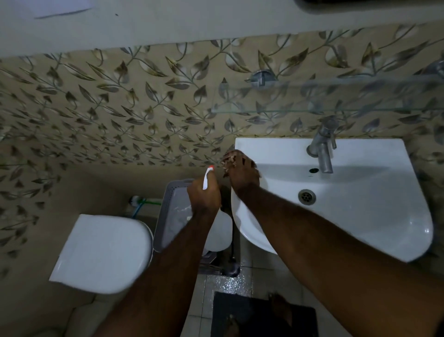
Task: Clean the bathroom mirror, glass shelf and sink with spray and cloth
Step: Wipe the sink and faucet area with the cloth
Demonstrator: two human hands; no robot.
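My left hand [203, 196] grips a white spray bottle [218, 231] whose orange-tipped nozzle [208, 172] points up towards the wall, just left of the sink. At the sink's left rear corner my right hand [240, 172] holds a patterned brownish cloth [227, 160] against the rim. The white sink [360, 206] has a metal drain [306, 196] and a steel tap [323, 149]. Above the sink a glass shelf [324, 96] juts from the tiled wall. A dark strip at the top right edge may be the mirror [370, 2]; I cannot tell.
A white toilet with its lid down [103, 252] stands at the lower left. Between toilet and sink sits a grey basket [170, 216]. The floor tiles [230, 283] below the sink look wet, and my bare feet stand on a dark mat [252, 315].
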